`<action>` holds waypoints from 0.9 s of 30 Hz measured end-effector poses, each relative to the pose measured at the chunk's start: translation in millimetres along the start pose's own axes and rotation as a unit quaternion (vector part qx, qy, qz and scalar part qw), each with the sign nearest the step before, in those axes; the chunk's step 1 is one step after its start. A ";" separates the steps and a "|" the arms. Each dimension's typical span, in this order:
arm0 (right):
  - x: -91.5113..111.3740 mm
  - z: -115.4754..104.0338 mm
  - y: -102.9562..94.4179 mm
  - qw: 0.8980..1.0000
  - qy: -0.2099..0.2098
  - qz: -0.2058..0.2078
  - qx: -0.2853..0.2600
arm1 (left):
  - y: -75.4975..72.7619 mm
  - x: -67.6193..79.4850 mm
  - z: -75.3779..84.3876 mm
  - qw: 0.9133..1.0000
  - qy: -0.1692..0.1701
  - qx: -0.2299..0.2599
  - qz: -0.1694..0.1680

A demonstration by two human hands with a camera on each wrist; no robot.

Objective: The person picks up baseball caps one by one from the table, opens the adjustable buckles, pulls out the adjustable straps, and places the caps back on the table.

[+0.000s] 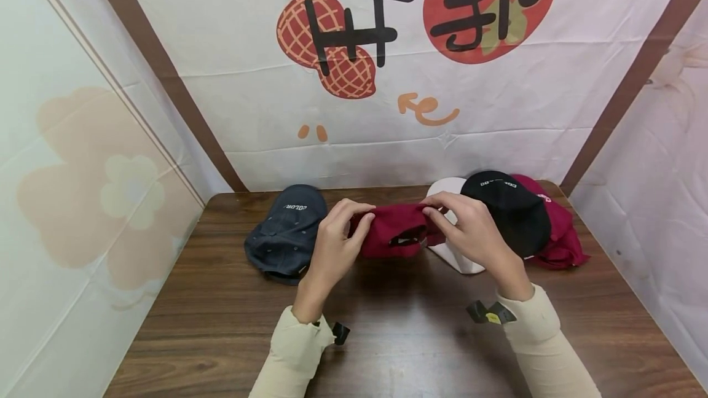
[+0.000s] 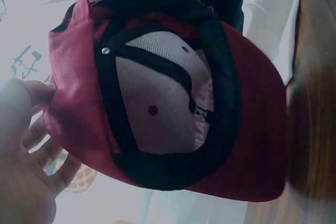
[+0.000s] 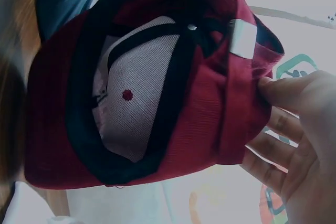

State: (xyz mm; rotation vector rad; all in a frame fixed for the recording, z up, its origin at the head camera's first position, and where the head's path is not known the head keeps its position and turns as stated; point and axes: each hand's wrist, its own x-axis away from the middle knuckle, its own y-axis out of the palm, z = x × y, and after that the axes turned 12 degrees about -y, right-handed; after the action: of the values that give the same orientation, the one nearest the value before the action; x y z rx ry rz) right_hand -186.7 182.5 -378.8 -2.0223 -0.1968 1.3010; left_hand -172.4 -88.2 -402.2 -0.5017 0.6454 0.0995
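Observation:
A dark red baseball cap [image 1: 393,229] is held up over the table between both hands. My left hand [image 1: 338,239] pinches its left side between thumb and fingers, while my right hand [image 1: 472,232] pinches the right side. In the left wrist view the cap's inside [image 2: 160,93] shows a dark sweatband and pale lining, with the brim [image 2: 262,124] toward the tabletop. The right wrist view shows the back strap with a metal buckle [image 3: 243,39] close to the right thumb.
A dark blue cap [image 1: 287,232] lies left on the wooden table [image 1: 398,349]. To the right, a white cap [image 1: 459,260], a black cap [image 1: 506,214] and another dark red cap [image 1: 564,232] overlap. A printed cloth backdrop [image 1: 232,97] stands behind.

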 end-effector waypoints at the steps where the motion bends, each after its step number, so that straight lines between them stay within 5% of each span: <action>1: -1.1 -1.0 -0.9 1.000 -0.004 0.004 0.002 | -0.5 -0.7 0.8 1.000 0.002 0.004 0.001; 8: -8.4 -5.1 -3.7 0.999 -0.029 0.038 -0.009 | -2.8 -5.0 5.9 0.999 0.011 0.032 0.012; 17: -13.1 -7.6 0.1 0.996 -0.039 0.061 -0.055 | -3.8 -9.0 3.8 0.997 -0.018 0.069 0.023; 27: -7.5 -8.0 11.0 0.987 -0.121 0.050 -0.089 | -7.5 -13.3 -2.7 0.996 -0.039 0.071 0.040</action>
State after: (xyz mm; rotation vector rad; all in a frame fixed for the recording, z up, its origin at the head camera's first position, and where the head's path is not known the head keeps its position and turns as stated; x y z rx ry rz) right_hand -186.2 167.0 -378.4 -2.0390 -0.3373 1.6443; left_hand -182.7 -95.2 -393.0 -0.3343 0.5922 0.1471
